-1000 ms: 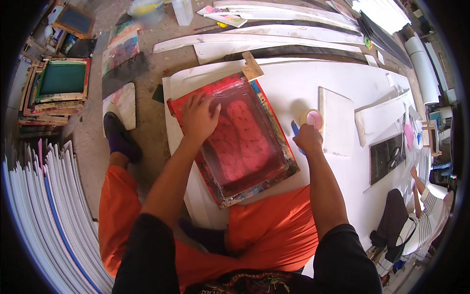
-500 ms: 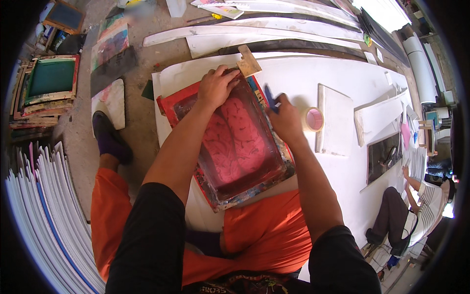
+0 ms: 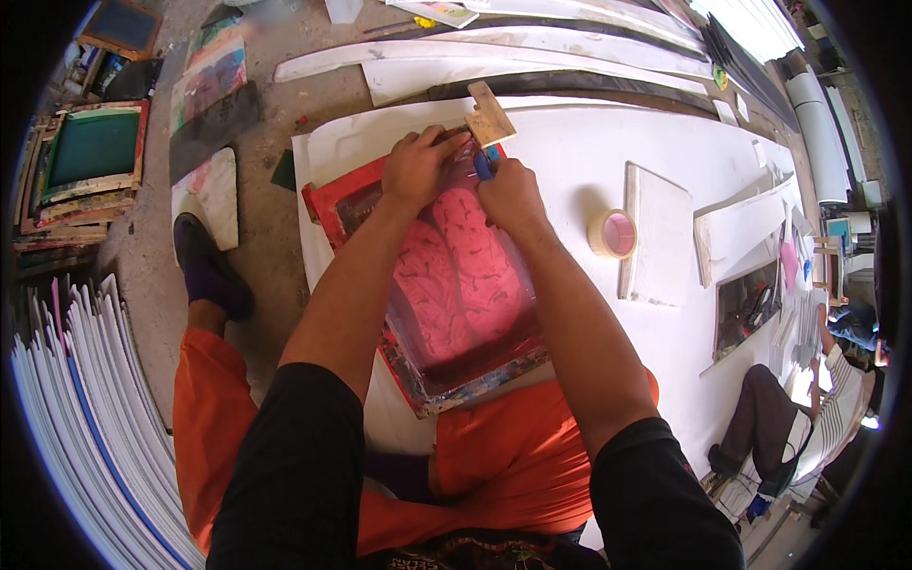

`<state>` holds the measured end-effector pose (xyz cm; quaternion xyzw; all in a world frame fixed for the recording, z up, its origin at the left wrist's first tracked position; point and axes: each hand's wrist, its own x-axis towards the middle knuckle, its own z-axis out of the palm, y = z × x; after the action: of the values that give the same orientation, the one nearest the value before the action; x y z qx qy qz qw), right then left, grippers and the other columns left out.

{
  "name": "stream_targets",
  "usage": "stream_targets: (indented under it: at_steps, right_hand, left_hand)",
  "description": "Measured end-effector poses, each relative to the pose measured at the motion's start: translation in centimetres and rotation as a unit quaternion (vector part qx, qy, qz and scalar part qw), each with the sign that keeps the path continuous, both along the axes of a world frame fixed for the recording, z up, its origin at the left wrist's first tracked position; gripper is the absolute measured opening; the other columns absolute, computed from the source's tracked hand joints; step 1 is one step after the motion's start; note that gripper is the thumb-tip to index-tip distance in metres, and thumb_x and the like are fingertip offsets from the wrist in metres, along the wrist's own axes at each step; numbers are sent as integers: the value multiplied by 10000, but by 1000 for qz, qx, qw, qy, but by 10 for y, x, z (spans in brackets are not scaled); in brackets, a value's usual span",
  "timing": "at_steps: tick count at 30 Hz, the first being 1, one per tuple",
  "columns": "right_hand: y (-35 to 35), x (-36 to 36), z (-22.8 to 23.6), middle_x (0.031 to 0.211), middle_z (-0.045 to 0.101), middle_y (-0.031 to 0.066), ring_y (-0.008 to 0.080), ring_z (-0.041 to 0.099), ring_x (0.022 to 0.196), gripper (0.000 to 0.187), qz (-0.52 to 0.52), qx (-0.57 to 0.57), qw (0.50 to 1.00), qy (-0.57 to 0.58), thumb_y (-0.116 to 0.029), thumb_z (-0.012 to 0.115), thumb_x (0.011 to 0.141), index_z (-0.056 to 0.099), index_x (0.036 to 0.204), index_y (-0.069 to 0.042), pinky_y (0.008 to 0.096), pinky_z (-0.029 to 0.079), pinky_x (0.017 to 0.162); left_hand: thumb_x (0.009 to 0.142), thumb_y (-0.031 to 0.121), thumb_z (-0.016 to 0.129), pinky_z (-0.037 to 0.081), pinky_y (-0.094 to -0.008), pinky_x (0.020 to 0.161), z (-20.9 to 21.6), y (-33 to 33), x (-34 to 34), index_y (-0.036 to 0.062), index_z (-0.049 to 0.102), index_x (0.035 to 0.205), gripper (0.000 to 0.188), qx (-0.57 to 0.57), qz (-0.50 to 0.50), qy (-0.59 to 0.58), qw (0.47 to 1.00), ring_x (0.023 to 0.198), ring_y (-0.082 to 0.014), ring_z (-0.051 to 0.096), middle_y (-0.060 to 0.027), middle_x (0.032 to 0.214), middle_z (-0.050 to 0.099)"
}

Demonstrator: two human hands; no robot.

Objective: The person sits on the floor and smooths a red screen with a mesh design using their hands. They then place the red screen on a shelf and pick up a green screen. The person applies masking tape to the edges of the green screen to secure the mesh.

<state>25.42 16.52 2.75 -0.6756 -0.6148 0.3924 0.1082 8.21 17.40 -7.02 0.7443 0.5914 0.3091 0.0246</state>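
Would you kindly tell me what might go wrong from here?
The blue tool in the right hand is close to the left hand, so a slip might catch it. The tool could also mark the pink surface inside the red frame. The wooden piece at the frame's far corner might get knocked.
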Motion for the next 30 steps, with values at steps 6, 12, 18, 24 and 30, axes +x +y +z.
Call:
stream_targets:
  at_steps: [6, 12, 18, 24, 30]
  right_hand:
    - [5, 2, 10, 938, 733, 330, 444, 753, 922, 303, 4, -21, 1000, -10, -176, 611, 896, 718, 990, 91, 509, 597, 861]
    - [-6, 16, 34, 985, 722, 355, 462, 727, 1013, 354, -6, 107, 994, -29, -222, 614, 913, 698, 1029, 102, 532, 565, 921]
    - [-1, 74, -13, 1056, 731, 320, 502, 709, 1026, 338, -24, 99, 976, -191, -150, 547, 925, 662, 1156, 68, 556, 559, 914]
    - [-10, 83, -32, 1142, 712, 211, 406, 674, 1117, 252, -19, 157, 944, -290, -163, 600, 922, 703, 1091, -6, 544, 555, 918]
    - [8, 32, -38, 1125, 689, 175, 397, 624, 1133, 546, -6, 315, 942, -115, -303, 841, 770, 653, 1208, -38, 504, 542, 952]
  left_hand:
    - [953, 287, 693, 571, -431, 880, -2, -1, 2, 351, 719, 1299, 353, -9, 4, 10, 1000, 949, -306, 677, -10, 1212, 669]
    - [965, 292, 686, 567, -437, 895, 5, -3, 2, 305, 737, 1278, 317, -25, 11, 6, 1000, 986, -327, 685, -42, 1232, 682]
    - [960, 269, 715, 567, -442, 858, 14, 3, 11, 157, 777, 1177, 251, 72, -27, -46, 996, 983, -324, 710, -80, 1179, 713]
    - [911, 178, 740, 568, -430, 839, 13, 9, 14, 117, 769, 1016, 126, 108, -89, -70, 988, 982, -280, 708, -23, 1129, 715]
    - [900, 165, 744, 570, -416, 824, 14, 16, 6, 120, 749, 988, 99, 78, -97, -33, 992, 982, -266, 708, 1, 1119, 708]
